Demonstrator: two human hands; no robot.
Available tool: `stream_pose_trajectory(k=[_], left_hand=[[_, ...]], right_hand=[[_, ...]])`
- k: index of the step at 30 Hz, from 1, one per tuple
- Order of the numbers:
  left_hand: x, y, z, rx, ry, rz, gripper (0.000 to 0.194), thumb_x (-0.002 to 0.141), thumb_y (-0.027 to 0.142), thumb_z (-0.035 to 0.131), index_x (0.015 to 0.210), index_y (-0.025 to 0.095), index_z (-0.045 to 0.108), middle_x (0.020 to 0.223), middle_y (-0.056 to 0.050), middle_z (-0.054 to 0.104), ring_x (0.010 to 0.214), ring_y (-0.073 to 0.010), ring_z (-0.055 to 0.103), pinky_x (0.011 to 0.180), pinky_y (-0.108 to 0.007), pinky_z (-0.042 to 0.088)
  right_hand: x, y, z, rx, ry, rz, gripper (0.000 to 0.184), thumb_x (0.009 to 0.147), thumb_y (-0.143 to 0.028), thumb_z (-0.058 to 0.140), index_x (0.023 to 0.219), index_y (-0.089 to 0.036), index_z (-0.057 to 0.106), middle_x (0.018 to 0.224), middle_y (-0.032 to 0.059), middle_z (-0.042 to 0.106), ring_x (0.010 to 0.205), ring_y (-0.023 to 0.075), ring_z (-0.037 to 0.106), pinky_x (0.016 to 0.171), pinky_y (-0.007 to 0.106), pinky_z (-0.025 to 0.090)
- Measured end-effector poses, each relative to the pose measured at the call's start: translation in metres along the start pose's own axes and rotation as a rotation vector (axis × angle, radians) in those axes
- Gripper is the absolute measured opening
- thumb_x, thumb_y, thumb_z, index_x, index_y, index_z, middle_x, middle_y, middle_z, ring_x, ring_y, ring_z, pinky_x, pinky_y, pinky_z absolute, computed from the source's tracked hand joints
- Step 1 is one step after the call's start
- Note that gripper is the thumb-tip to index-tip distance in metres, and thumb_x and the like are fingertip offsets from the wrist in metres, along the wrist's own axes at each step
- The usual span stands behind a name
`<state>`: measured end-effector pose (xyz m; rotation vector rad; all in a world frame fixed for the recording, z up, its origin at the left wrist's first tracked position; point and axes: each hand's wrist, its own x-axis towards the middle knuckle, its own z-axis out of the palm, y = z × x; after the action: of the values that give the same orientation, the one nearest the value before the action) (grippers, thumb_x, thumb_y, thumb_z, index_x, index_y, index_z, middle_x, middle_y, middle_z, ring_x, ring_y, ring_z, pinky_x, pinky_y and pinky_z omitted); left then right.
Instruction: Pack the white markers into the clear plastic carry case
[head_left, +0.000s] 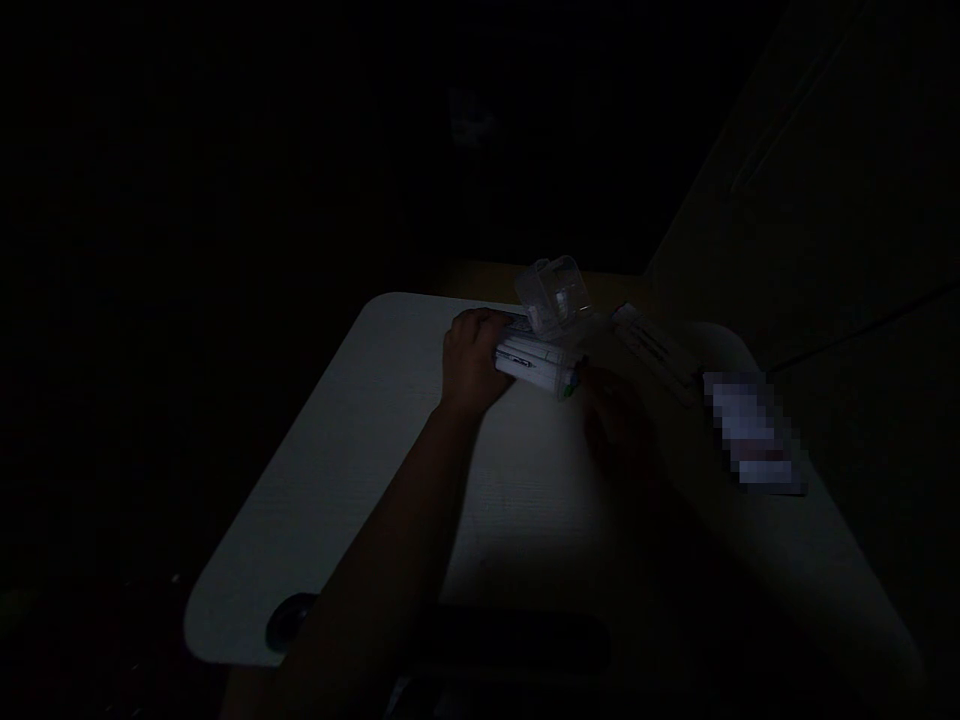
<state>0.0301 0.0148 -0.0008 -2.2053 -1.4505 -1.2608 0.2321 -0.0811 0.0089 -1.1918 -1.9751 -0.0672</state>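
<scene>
My left hand [471,358] is closed around a clear plastic box of markers [529,362], which lies on its side on the white table. White marker barrels fill the box, and blue and green tips show at its right end. Its transparent lid [556,296] stands open behind it. At the right end, close to the coloured tips, is my right hand [619,415], deep in shadow. Its fingers are too dark to show whether they grip a marker.
A flat white pack with dark print [654,350] lies to the right of the box. Farther right is a lit, blurred-out phone-like rectangle [754,435]. The white table [330,430] has a dark slot [517,638] and a round dark recess [289,622] along its near edge.
</scene>
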Motion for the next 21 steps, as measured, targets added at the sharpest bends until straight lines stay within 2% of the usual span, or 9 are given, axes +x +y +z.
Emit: stream_pose_trajectory(k=[4, 8, 11, 14, 17, 21], left_hand=[[0.000, -0.001, 0.000, 0.004, 0.017, -0.020, 0.043, 0.069, 0.023, 0.065, 0.111, 0.022, 0.055, 0.112, -0.009, 0.058, 0.108, -0.0255, 0.051, 0.093, -0.040, 0.042], [0.000, 0.000, 0.000, 0.006, 0.015, -0.024, 0.044, 0.069, 0.023, 0.066, 0.111, 0.023, 0.055, 0.112, -0.008, 0.059, 0.109, -0.0258, 0.051, 0.094, -0.040, 0.043], [0.000, 0.000, 0.000, 0.005, 0.002, -0.023, 0.042, 0.070, 0.024, 0.066, 0.111, 0.023, 0.055, 0.113, -0.008, 0.059, 0.109, -0.0259, 0.051, 0.093, -0.040, 0.043], [0.000, 0.000, 0.000, -0.005, 0.000, -0.018, 0.044, 0.069, 0.024, 0.066, 0.112, 0.023, 0.055, 0.113, -0.009, 0.059, 0.108, -0.0257, 0.051, 0.092, -0.040, 0.043], [0.001, 0.000, 0.000, -0.011, -0.006, -0.028, 0.044, 0.069, 0.023, 0.066, 0.112, 0.023, 0.054, 0.113, -0.009, 0.058, 0.109, -0.0260, 0.050, 0.092, -0.041, 0.043], [0.001, 0.001, 0.000, -0.006, -0.016, -0.027, 0.042, 0.071, 0.023, 0.064, 0.112, 0.023, 0.054, 0.113, -0.009, 0.058, 0.108, -0.0259, 0.050, 0.093, -0.041, 0.042]], right_hand=[[0.001, 0.003, -0.001, -0.058, -0.035, -0.074, 0.047, 0.088, -0.016, 0.038, 0.135, -0.013, 0.048, 0.136, 0.0141, 0.046, 0.129, 0.0217, 0.040, 0.104, 0.039, 0.043], [0.002, 0.008, -0.001, -0.095, -0.056, -0.030, 0.047, 0.088, -0.018, 0.037, 0.133, -0.017, 0.049, 0.136, 0.0115, 0.046, 0.127, 0.0218, 0.041, 0.104, 0.041, 0.041], [0.000, 0.022, -0.002, -0.169, -0.005, 0.104, 0.045, 0.089, -0.025, 0.036, 0.130, -0.017, 0.052, 0.132, 0.0115, 0.051, 0.125, 0.0231, 0.045, 0.106, 0.043, 0.039], [-0.001, 0.043, -0.008, -0.298, 0.010, 0.317, 0.051, 0.090, -0.033, 0.036, 0.136, -0.013, 0.046, 0.138, 0.0141, 0.046, 0.130, 0.0274, 0.041, 0.109, 0.048, 0.034], [-0.001, 0.060, -0.014, -0.399, -0.112, 0.488, 0.057, 0.089, -0.036, 0.037, 0.138, -0.006, 0.043, 0.141, 0.0194, 0.042, 0.132, 0.0324, 0.037, 0.111, 0.053, 0.030], [-0.001, 0.072, -0.013, -0.463, -0.242, 0.528, 0.049, 0.088, -0.027, 0.034, 0.127, -0.005, 0.054, 0.133, 0.0202, 0.050, 0.126, 0.0328, 0.044, 0.109, 0.054, 0.032]])
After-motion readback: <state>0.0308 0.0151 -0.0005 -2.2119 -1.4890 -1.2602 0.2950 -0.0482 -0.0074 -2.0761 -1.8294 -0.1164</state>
